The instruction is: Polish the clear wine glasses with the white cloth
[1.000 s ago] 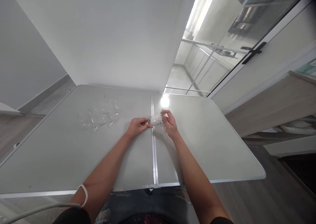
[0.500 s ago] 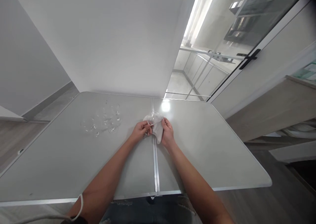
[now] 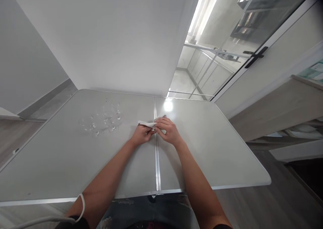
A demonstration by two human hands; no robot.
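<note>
In the head view, the white cloth (image 3: 146,124), hung down half a second earlier, was found gathered crosswise above the table (image 3: 214,148), clamped by the right hand (image 3: 168,130), while the glass (image 3: 153,130), apparently pinched by the left hand (image 3: 141,134), was now mostly hidden, preventing inspection.

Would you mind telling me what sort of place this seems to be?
Probably a home's dining area beside a kitchen: clear glasses on a pale table, and a glass-paned door with what look like cabinets beyond.
</note>
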